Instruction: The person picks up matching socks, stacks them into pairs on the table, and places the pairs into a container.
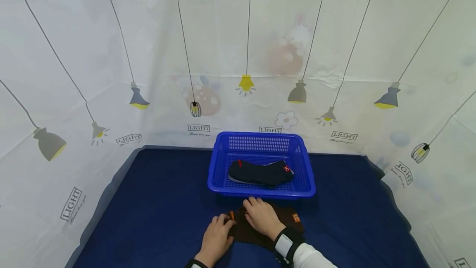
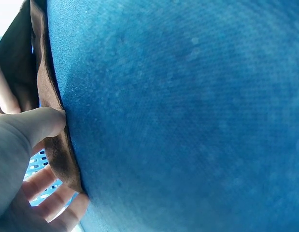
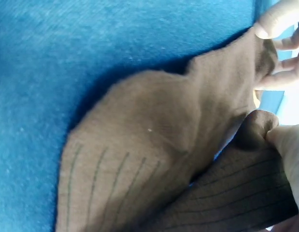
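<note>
A pair of brown socks (image 1: 250, 235) lies on the dark blue cloth, with an orange tag at the toe and an orange label at the cuff. My left hand (image 1: 215, 238) pinches the toe end of one sock; in the left wrist view its thumb presses on the brown fabric (image 2: 52, 92). Over the socks, my right hand (image 1: 263, 218) holds the toe of the other sock (image 3: 236, 188), which is partly lifted away from the lower sock (image 3: 154, 116) in the right wrist view. Part of the upper sock is hidden under my right hand.
Just beyond the hands stands a blue plastic basket (image 1: 213, 177) with dark socks (image 1: 256, 173) in it, marked with red. Dark blue cloth (image 1: 156, 218) covers the surface. White sheeting (image 1: 223, 32) printed with lamps rises behind and at the sides.
</note>
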A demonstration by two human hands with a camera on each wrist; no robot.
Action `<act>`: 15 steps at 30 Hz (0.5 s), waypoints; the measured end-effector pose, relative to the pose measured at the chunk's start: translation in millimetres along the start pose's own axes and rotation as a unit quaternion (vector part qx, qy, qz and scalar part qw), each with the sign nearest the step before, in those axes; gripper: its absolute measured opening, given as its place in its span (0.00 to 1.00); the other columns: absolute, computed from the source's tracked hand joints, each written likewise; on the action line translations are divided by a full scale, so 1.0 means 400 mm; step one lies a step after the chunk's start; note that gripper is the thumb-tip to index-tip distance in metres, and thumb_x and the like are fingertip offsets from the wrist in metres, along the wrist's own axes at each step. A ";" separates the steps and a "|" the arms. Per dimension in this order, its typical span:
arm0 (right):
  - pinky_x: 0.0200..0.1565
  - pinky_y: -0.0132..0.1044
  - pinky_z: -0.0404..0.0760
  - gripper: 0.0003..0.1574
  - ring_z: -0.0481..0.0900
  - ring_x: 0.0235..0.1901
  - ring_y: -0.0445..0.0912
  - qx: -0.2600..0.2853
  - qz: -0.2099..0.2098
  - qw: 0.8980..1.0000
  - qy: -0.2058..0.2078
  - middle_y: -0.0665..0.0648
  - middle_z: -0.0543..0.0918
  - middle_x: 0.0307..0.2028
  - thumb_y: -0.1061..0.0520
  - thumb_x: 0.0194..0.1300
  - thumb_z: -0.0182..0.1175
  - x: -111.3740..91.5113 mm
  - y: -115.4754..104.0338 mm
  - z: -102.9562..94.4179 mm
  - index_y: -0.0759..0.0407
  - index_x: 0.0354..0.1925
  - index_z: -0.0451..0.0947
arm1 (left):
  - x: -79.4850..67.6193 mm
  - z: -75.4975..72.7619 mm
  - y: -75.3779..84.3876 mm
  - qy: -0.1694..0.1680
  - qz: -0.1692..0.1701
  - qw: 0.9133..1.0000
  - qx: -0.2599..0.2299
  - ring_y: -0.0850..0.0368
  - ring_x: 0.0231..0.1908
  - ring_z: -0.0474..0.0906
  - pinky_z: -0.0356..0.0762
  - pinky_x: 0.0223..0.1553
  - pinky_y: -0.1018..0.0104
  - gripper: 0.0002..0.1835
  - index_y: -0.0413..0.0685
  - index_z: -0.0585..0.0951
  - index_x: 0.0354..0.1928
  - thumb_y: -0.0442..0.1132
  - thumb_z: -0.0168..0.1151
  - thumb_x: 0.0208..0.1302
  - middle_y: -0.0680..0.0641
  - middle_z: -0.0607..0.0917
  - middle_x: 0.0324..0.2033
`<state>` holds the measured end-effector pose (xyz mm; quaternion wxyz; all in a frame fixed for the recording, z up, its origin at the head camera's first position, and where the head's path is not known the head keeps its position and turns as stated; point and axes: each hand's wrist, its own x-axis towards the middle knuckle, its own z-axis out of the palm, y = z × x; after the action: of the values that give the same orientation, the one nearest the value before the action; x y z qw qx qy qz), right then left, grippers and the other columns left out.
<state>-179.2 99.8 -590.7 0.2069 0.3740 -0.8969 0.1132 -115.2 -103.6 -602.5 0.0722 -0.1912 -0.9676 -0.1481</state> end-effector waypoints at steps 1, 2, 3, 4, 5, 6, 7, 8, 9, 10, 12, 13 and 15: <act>0.29 0.42 0.83 0.24 0.82 0.30 0.51 -0.004 0.005 1.000 -0.012 0.58 0.81 0.36 0.58 0.58 0.83 0.001 -0.005 -0.006 0.59 0.43 0.78 | -0.001 -0.001 0.001 0.001 0.000 1.000 0.000 0.46 0.45 0.80 0.84 0.43 0.54 0.21 0.48 0.91 0.49 0.35 0.88 0.53 0.45 0.83 0.48; 0.30 0.42 0.84 0.23 0.83 0.31 0.51 -0.009 0.009 1.000 -0.022 0.58 0.81 0.37 0.57 0.59 0.83 0.001 -0.008 -0.009 0.58 0.44 0.78 | -0.001 0.000 0.000 0.003 0.001 1.000 0.000 0.46 0.45 0.80 0.84 0.43 0.54 0.21 0.48 0.91 0.49 0.35 0.88 0.53 0.45 0.83 0.48; 0.31 0.42 0.84 0.23 0.83 0.31 0.51 -0.013 0.013 0.999 -0.033 0.58 0.82 0.38 0.56 0.60 0.83 0.001 -0.010 -0.012 0.58 0.44 0.79 | -0.002 0.001 0.000 0.004 0.002 1.000 0.001 0.46 0.45 0.80 0.84 0.43 0.54 0.21 0.48 0.91 0.49 0.35 0.88 0.53 0.45 0.83 0.48; 0.32 0.42 0.85 0.22 0.83 0.32 0.51 -0.018 0.018 0.999 -0.042 0.58 0.82 0.39 0.55 0.61 0.82 0.000 -0.012 -0.015 0.58 0.45 0.79 | -0.002 0.000 0.000 0.005 0.002 1.000 0.001 0.46 0.45 0.80 0.84 0.43 0.53 0.21 0.48 0.91 0.49 0.35 0.88 0.53 0.45 0.83 0.48; 0.33 0.42 0.85 0.21 0.84 0.34 0.52 -0.021 0.022 0.998 -0.054 0.58 0.82 0.40 0.54 0.63 0.82 -0.001 -0.013 -0.017 0.57 0.46 0.80 | -0.002 0.000 0.000 0.005 0.003 1.000 0.001 0.46 0.45 0.80 0.84 0.44 0.53 0.21 0.48 0.91 0.49 0.35 0.88 0.53 0.45 0.83 0.48; 0.34 0.43 0.86 0.21 0.84 0.35 0.52 -0.024 0.025 0.997 -0.062 0.58 0.83 0.41 0.53 0.64 0.81 -0.001 -0.013 -0.019 0.57 0.47 0.80 | -0.002 -0.001 -0.001 0.006 0.004 1.000 0.002 0.46 0.45 0.80 0.84 0.44 0.53 0.21 0.48 0.90 0.49 0.35 0.88 0.53 0.45 0.83 0.48; 0.35 0.43 0.86 0.21 0.84 0.36 0.52 -0.026 0.028 0.997 -0.069 0.58 0.83 0.42 0.52 0.65 0.81 -0.004 -0.013 -0.022 0.56 0.49 0.81 | -0.002 -0.001 0.000 0.005 0.004 1.000 0.003 0.45 0.46 0.80 0.84 0.44 0.53 0.21 0.48 0.90 0.49 0.35 0.88 0.53 0.45 0.83 0.48; 0.36 0.43 0.86 0.22 0.84 0.37 0.52 -0.025 0.032 0.996 -0.073 0.58 0.83 0.43 0.51 0.66 0.80 -0.006 -0.011 -0.025 0.56 0.50 0.81 | -0.001 -0.001 0.000 0.004 0.004 1.000 0.004 0.45 0.46 0.80 0.84 0.44 0.53 0.21 0.48 0.90 0.49 0.35 0.88 0.53 0.45 0.83 0.48; 0.37 0.44 0.87 0.22 0.84 0.38 0.52 -0.024 0.035 0.996 -0.076 0.58 0.83 0.44 0.50 0.66 0.80 -0.009 -0.010 -0.029 0.56 0.52 0.82 | 0.000 -0.003 0.001 0.002 0.005 1.000 0.006 0.45 0.46 0.80 0.84 0.44 0.53 0.21 0.48 0.90 0.49 0.35 0.88 0.53 0.45 0.83 0.48; 0.38 0.44 0.87 0.23 0.84 0.38 0.52 -0.023 0.037 0.996 -0.076 0.57 0.82 0.44 0.50 0.67 0.79 -0.012 -0.009 -0.033 0.55 0.53 0.82 | 0.001 -0.005 0.001 -0.001 0.006 1.000 0.007 0.45 0.46 0.80 0.84 0.44 0.52 0.21 0.48 0.90 0.49 0.36 0.88 0.53 0.45 0.83 0.48; 0.39 0.44 0.87 0.24 0.84 0.39 0.52 -0.016 0.041 0.997 -0.067 0.57 0.82 0.45 0.50 0.68 0.79 -0.019 -0.004 -0.042 0.56 0.55 0.82 | 0.004 -0.009 0.001 -0.007 0.008 1.000 0.012 0.45 0.45 0.80 0.84 0.44 0.52 0.21 0.49 0.90 0.49 0.37 0.88 0.53 0.45 0.83 0.48; 0.39 0.45 0.87 0.24 0.83 0.40 0.52 -0.014 0.043 0.997 -0.061 0.57 0.82 0.45 0.50 0.68 0.79 -0.023 -0.002 -0.046 0.56 0.56 0.82 | 0.006 -0.012 0.002 -0.009 0.009 1.000 0.016 0.45 0.45 0.80 0.84 0.44 0.52 0.21 0.49 0.90 0.49 0.37 0.88 0.53 0.45 0.83 0.47; 0.39 0.44 0.86 0.24 0.83 0.40 0.51 -0.009 0.046 0.998 -0.050 0.57 0.81 0.45 0.51 0.68 0.79 -0.032 0.003 -0.054 0.56 0.56 0.82 | 0.011 -0.018 0.005 -0.008 0.012 1.000 0.023 0.46 0.45 0.81 0.84 0.44 0.52 0.20 0.49 0.90 0.48 0.39 0.88 0.54 0.45 0.84 0.46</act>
<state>-165.5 116.4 -577.3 0.1602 0.3358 -0.9233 0.0957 -117.7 -102.7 -594.4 0.0710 -0.2023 -0.9690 -0.1232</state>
